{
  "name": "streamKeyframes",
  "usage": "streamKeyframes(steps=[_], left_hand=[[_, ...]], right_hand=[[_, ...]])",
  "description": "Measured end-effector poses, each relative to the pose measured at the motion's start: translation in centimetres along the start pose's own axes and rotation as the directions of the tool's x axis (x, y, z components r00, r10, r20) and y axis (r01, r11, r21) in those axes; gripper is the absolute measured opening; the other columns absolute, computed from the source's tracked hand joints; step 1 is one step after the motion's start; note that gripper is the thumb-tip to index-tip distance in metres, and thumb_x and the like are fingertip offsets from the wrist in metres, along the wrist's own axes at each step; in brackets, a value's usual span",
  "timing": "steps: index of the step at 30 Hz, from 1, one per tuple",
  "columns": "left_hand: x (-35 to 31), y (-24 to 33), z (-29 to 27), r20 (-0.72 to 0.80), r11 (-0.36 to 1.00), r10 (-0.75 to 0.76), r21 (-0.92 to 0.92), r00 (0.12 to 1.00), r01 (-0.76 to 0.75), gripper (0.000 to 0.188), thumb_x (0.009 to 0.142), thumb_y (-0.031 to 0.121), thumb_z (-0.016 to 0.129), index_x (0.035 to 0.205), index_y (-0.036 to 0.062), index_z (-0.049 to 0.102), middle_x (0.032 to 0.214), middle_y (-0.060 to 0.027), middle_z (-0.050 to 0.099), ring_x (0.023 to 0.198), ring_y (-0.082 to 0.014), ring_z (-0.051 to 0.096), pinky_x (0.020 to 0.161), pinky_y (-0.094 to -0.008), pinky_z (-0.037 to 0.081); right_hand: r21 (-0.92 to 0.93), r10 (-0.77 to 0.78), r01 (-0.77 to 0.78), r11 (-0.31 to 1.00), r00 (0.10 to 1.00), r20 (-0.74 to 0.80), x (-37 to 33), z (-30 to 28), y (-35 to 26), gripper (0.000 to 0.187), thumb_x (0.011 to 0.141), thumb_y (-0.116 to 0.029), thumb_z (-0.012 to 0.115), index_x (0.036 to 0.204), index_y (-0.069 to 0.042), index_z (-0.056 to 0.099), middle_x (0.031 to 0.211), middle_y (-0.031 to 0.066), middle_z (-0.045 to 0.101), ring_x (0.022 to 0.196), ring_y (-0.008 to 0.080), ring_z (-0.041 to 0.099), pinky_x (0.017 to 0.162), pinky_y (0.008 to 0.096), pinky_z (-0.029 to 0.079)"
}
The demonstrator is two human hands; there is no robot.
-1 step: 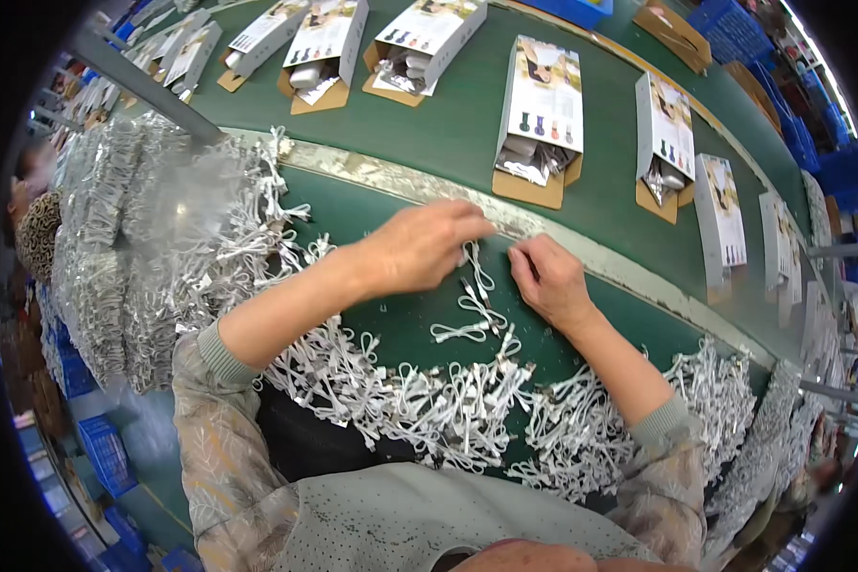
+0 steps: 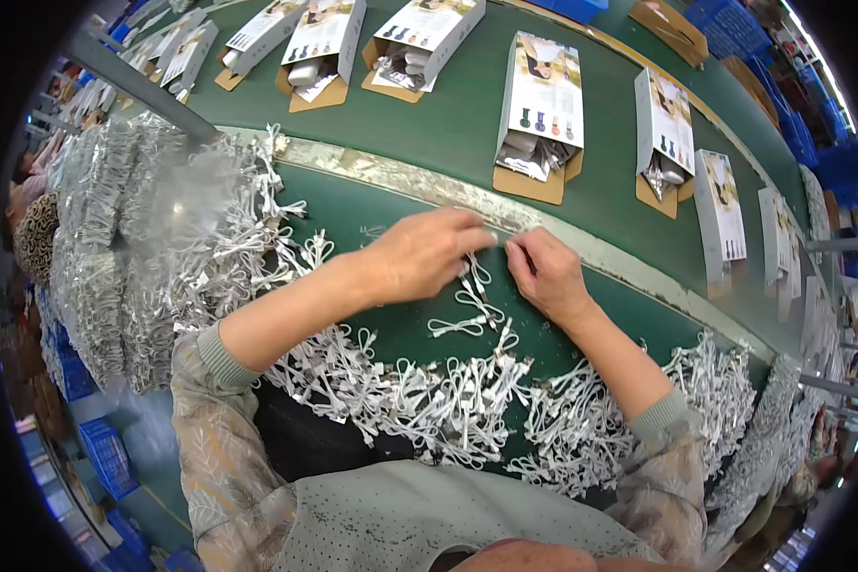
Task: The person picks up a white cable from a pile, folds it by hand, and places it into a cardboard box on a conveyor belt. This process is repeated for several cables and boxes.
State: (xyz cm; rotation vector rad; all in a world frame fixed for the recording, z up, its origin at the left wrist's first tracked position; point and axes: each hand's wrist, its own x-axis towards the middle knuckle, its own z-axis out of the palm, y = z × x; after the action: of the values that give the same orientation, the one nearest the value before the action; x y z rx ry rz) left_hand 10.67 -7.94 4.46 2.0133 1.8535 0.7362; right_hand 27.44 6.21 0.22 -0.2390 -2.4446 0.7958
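Observation:
My left hand (image 2: pixel 427 253) is closed above the green worktop, its fingertips pinched toward the right. Whatever is between them is too small to make out. Close by, my right hand (image 2: pixel 550 276) is curled, thumb against forefinger, with the inside of its grip hidden; the two hands are a small gap apart. Just under my left fingers lies a short white looped cable (image 2: pixel 477 275), partly covered by that hand. Another white looped cable (image 2: pixel 456 328) rests nearer to me. A long heap of such white cables (image 2: pixel 448 400) spreads between my forearms and my body.
Past the metal rail (image 2: pixel 391 176), a green conveyor belt (image 2: pixel 429 133) carries open printed boxes, among them one box (image 2: pixel 543 95) with silvery bags inside. Bagged cables (image 2: pixel 114 248) are stacked at left, more loose cables (image 2: pixel 710 400) at right. Blue crates (image 2: pixel 108 456) stand beside the table.
My right hand has shifted slightly up and left, toward the left fingertips. My left hand stays almost in place. The looped cables between the hands have barely moved.

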Motion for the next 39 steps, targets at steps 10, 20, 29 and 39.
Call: streamKeyframes(steps=[10,20,29,39], left_hand=[[-3.9,1.1,0.6,0.125,0.976,-0.198,0.117,0.972,0.184,0.013,0.080,0.012,0.064,0.086,0.0036,0.056,0.088,-0.0118,0.055,0.083,-0.0321,0.058,0.071,-0.0418,0.048],[2.0,-7.9,-4.6,-0.506,0.749,-0.515,0.126,0.692,0.650,0.016,0.079,0.017,0.059,0.077,0.0018,0.063,0.074,-0.0213,0.064,0.075,-0.0394,0.063,0.070,-0.0479,0.050],[4.7,-4.7,-1.8,-0.231,0.925,-0.355,0.057,0.906,0.376,0.032,0.079,0.010,0.062,0.109,0.0008,0.058,0.108,-0.0208,0.059,0.100,-0.0379,0.057,0.087,-0.0444,0.047],[-3.2,4.7,1.3,0.335,0.965,-0.238,-0.026,0.912,0.261,0.011,0.076,0.012,0.063,0.083,0.0050,0.060,0.089,-0.0138,0.061,0.086,-0.0339,0.061,0.075,-0.0441,0.049]], right_hand=[[0.002,0.013,-0.013,1.000,1.000,-0.016,-0.7,0.1,0.1,0.007,0.080,-0.006,0.065,0.080,-0.003,0.058,0.072,0.0113,0.057,0.063,0.0283,0.059,0.057,0.0353,0.048],[0.011,0.003,-0.003,1.000,1.000,-0.031,-0.8,0.0,-0.1,0.005,0.081,-0.004,0.063,0.080,-0.002,0.058,0.070,0.0125,0.056,0.059,0.0273,0.057,0.055,0.0337,0.046],[-0.003,0.019,-0.019,1.000,1.000,-0.008,-0.6,-0.1,-0.2,0.008,0.080,-0.005,0.064,0.079,-0.004,0.057,0.071,0.0111,0.056,0.063,0.0279,0.058,0.057,0.0353,0.048],[0.018,0.011,-0.010,1.000,1.000,-0.019,-0.4,0.1,-0.4,0.008,0.081,-0.006,0.064,0.079,-0.004,0.057,0.071,0.0112,0.056,0.063,0.0283,0.058,0.057,0.0352,0.048]])
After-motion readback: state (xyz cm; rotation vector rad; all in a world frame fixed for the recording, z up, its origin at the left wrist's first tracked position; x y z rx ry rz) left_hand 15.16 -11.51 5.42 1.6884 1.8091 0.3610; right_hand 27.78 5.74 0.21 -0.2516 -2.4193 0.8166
